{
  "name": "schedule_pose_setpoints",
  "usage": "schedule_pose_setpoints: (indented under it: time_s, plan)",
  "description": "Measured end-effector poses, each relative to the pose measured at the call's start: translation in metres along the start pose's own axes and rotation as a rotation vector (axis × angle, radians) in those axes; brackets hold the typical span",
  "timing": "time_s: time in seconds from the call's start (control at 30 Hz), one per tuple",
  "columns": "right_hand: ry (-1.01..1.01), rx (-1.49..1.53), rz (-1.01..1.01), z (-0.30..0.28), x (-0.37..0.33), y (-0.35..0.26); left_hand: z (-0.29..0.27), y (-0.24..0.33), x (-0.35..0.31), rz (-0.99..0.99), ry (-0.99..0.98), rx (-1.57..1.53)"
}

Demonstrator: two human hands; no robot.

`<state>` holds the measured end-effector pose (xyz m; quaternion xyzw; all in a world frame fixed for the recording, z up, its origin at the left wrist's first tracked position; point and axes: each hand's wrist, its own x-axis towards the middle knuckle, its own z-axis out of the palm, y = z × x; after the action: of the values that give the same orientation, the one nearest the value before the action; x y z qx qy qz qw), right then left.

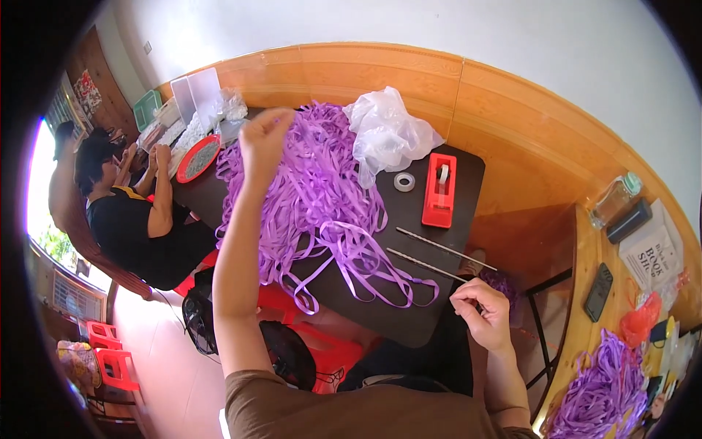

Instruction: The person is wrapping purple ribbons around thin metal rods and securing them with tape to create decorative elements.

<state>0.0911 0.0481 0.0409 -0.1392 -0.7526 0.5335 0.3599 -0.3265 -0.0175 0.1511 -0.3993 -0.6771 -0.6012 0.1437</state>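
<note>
A large heap of purple ribbon point(311, 175) covers the middle of the dark table, with loose loops trailing toward the near edge. My left hand point(265, 135) is raised over the heap's far left side, its fingers smeared by motion, so whether it holds ribbon is unclear. Beyond the table's right edge, my right hand point(484, 311) is closed in a pinch; what lies between the fingertips cannot be made out. Just beside it ends one thin twisted metal rod point(424, 264). A second rod point(446, 249) lies roughly parallel, its tip past the edge.
A red tape dispenser point(439, 190), a tape roll point(404, 181) and a crumpled plastic bag point(387, 132) sit at the far right. Another person point(131, 212) works at left by a red tray point(198, 158). A wooden side table point(567, 340) holds more purple ribbon point(603, 388) and a phone point(598, 293).
</note>
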Motion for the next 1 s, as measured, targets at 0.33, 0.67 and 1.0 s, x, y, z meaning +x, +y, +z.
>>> schedule_pose_setpoints:
  time_s: [0.33, 0.67, 1.0]
  plan:
    - [0.025, -0.065, -0.007, 0.008, -0.005, 0.002, -0.020, 0.069, 0.105, -0.100, 0.228, -0.549]
    - [0.064, -0.011, 0.056, 0.005, -0.016, 0.003, -0.031, 0.083, 0.149, 0.327, 0.041, -0.007]
    - [0.016, -0.094, 0.033, 0.013, -0.019, 0.006, -0.032, 0.158, 0.142, 0.266, 0.306, -0.077]
